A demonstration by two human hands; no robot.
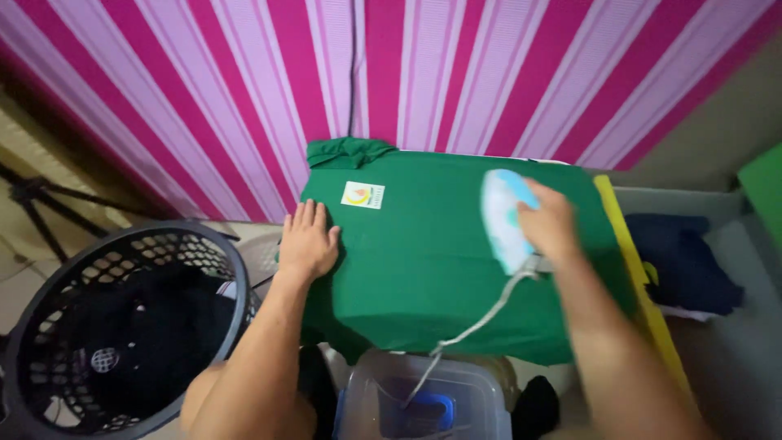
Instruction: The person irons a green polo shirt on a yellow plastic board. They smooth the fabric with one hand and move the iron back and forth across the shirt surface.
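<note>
While 2 hands [308,240] work: 1 iron [503,217], 1 green shirt [423,261].

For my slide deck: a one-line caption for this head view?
Right hand runs a white-and-blue iron over a green shirt; left hand presses it flat.

Home laundry corner: striped pink curtain [244,81] hanging behind, black laundry basket [122,326] sitting beside green shirt [440,261], iron [503,218] running over it.
</note>
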